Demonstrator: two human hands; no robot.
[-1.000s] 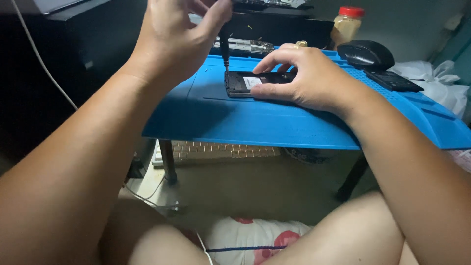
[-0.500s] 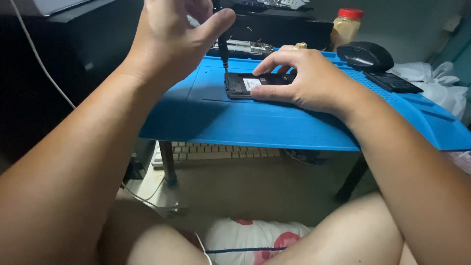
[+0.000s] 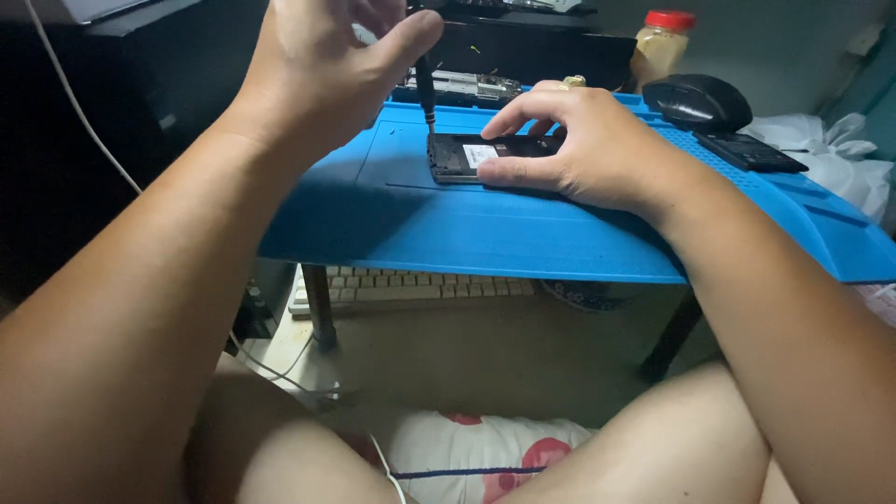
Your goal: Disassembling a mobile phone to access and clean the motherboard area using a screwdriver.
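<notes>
Fingers of my right hand (image 3: 597,149) press flat on the opened phone (image 3: 485,154), pinning it to the blue surface (image 3: 485,233); its long axis runs left-right. My left hand (image 3: 327,65), raised beyond-left, pinches a screwdriver (image 3: 427,89), tip down on the phone's left end.

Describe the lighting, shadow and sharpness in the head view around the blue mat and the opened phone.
Head view: the blue silicone work mat is evenly lit, with a dark shadow on its left part under the left hand; the opened black phone, steadied by the right hand, is fairly sharp; the thin dark screwdriver is sharp enough; the left background is nearly black.
</notes>
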